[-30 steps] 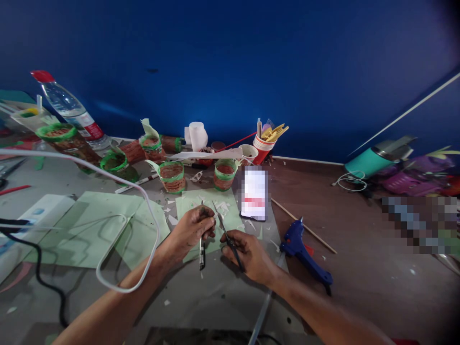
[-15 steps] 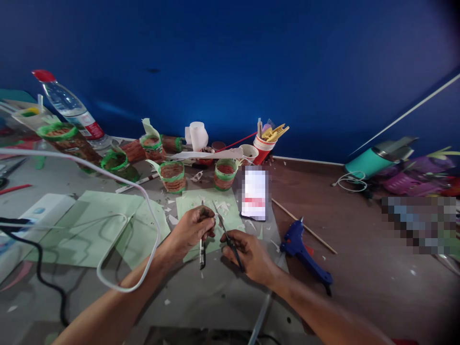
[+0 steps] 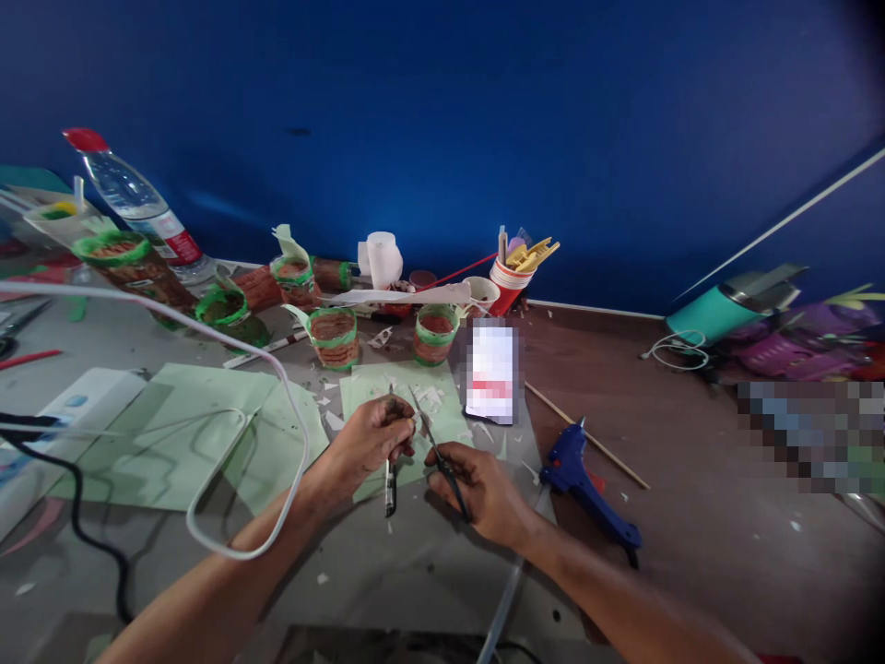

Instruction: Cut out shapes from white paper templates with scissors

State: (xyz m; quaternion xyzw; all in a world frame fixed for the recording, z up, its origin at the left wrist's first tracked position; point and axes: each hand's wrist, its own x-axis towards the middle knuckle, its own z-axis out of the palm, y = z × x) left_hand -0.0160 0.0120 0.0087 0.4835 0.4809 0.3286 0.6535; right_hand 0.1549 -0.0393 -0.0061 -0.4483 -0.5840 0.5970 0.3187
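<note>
My left hand (image 3: 377,432) is closed, its thumb and fingertips pinched around a tiny white scrap (image 3: 416,420). A black-and-clear pen (image 3: 391,493) points down below those fingers; whether they grip it or it lies beneath them I cannot tell. In my right hand (image 3: 484,489) is a slim pointed tool (image 3: 453,484) with a dark handle and a thin tip reaching up beside the left fingertips. Its exact kind is unclear. Beneath both hands lies a pale green sheet (image 3: 373,376) strewn with small white paper scraps (image 3: 430,398).
Brown, green-rimmed cups (image 3: 333,339) stand behind the hands. A phone (image 3: 492,369) and a blue glue gun (image 3: 587,480) lie to the right, near a wooden stick (image 3: 608,447). A white cable (image 3: 304,443) loops across my left forearm. A bottle (image 3: 148,212) stands back left.
The view has shifted very slightly. Both hands, the small scrap and the pointed tool keep practically the same positions.
</note>
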